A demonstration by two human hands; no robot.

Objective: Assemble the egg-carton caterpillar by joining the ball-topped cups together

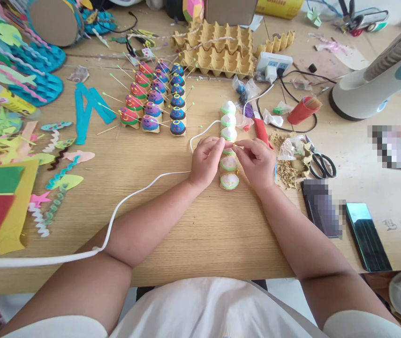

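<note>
A single row of egg-carton cups point(229, 181), topped with white and pale green caps that look like clay, stands upright in front of me. Over its middle my left hand point(207, 159) is closed, thumb and forefinger pinched together; what they hold, if anything, is too small to make out. My right hand point(257, 162) comes in from the other side, its fingertips pinching a tiny yellow piece point(234, 145) close to the left fingertips. Both hands hide part of the row. Small yellow specks lie on the nearest cap.
Painted egg-carton rows with pins point(152, 109) stand at back left, egg trays point(217, 49) behind. A white cable point(126, 192) crosses my left forearm. To the right lie scissors point(321, 164), a red-handled knife point(262, 131), phones point(367, 237) and a fan point(369, 89). Paper cutouts point(68, 180) lie left.
</note>
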